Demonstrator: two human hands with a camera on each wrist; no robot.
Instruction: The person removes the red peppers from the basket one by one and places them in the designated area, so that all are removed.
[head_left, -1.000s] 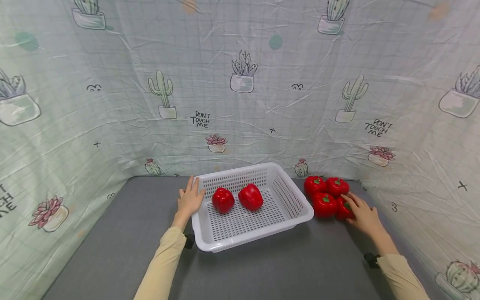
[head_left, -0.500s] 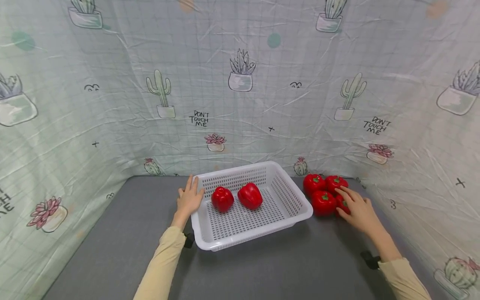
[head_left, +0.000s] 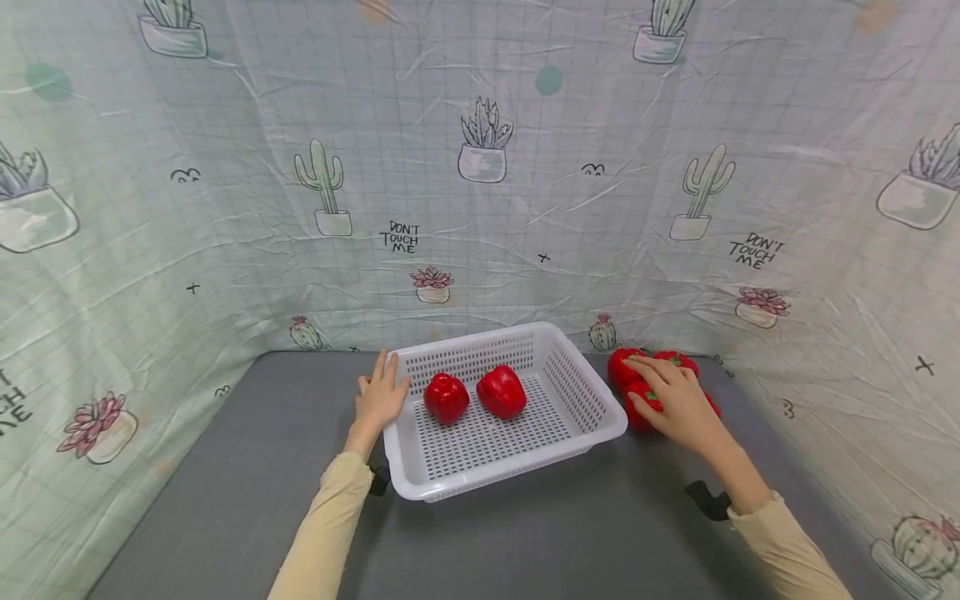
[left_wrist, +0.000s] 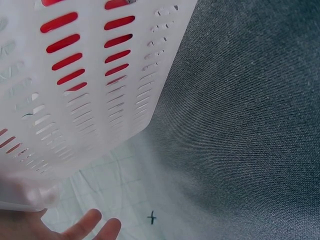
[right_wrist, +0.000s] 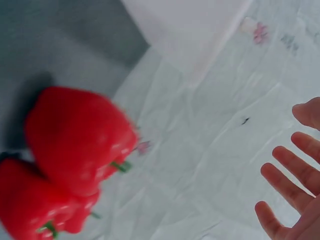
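Note:
A white slotted plastic basket (head_left: pixel 517 468) holds two red bell peppers, one on the left (head_left: pixel 446 398) and one near the middle (head_left: pixel 501 392). My left hand (head_left: pixel 381 402) rests on the basket's left rim near the back corner, fingers extended. In the left wrist view, red shows through the slots of the basket wall (left_wrist: pixel 95 95). Several more red bell peppers (head_left: pixel 624 367) with green stems cluster to the right of the basket. Over them hovers my right hand (head_left: pixel 678 408), fingers spread, partly covering the group. The right wrist view shows nothing in that hand (right_wrist: pixel 309 212), with peppers (right_wrist: pixel 80 135) beside it.
The basket and peppers stand on a dark grey tabletop (head_left: pixel 525 542). Around its back and sides hangs a pale sheet (head_left: pixel 525 217) printed with cacti, close behind the peppers. Black wrist cameras (head_left: pixel 707 502) sit under the forearms.
My right hand has moved left, from the front right pepper across to the peppers nearer the basket. My left hand, the basket and its two peppers stay put.

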